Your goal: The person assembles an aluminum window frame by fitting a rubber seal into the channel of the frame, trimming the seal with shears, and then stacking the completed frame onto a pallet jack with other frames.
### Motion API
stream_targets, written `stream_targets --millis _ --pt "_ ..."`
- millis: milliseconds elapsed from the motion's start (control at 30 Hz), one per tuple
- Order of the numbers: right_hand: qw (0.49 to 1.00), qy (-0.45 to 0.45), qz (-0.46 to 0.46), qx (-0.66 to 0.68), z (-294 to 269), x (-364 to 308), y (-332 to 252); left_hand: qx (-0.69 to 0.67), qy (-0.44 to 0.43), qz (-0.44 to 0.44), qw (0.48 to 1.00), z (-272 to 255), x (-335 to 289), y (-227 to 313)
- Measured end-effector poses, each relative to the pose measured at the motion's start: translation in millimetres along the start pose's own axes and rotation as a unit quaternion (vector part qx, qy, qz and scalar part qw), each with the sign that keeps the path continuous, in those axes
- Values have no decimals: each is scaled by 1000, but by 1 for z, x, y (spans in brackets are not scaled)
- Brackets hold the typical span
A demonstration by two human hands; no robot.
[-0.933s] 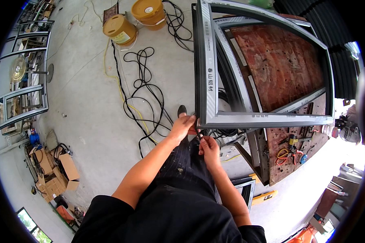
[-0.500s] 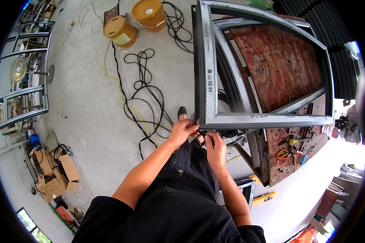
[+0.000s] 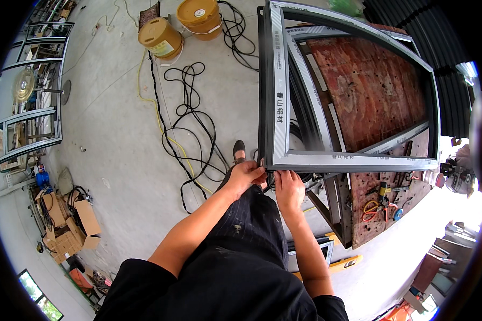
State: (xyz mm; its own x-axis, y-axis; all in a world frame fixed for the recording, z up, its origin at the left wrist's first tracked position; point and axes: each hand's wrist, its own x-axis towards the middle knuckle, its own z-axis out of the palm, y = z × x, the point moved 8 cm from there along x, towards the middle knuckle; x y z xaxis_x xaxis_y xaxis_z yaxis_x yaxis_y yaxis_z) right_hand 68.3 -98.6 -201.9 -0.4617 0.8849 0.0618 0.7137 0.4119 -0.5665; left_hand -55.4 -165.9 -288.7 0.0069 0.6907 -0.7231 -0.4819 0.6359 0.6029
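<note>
At the near-left corner of the grey-white frame [image 3: 280, 80], left hand [image 3: 245, 177] sits closest, right hand [image 3: 290, 193] just right of it, fingertips at the near bar [image 3: 353, 160], can't tell if either grasps anything, frame spreading far and right, bar running left-right.
</note>
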Motion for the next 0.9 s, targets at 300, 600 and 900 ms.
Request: stream_targets --millis 300,600,900 --pt "997 -55 48 33 5 1 9 -85 39 -6 996 10 -12 6" --pt "984 -103 46 139 -30 6 13 -55 54 18 997 4 -5 -9" --pt "995 -14 -69 -77 -16 -1 14 -97 55 19 994 10 -10 -10"
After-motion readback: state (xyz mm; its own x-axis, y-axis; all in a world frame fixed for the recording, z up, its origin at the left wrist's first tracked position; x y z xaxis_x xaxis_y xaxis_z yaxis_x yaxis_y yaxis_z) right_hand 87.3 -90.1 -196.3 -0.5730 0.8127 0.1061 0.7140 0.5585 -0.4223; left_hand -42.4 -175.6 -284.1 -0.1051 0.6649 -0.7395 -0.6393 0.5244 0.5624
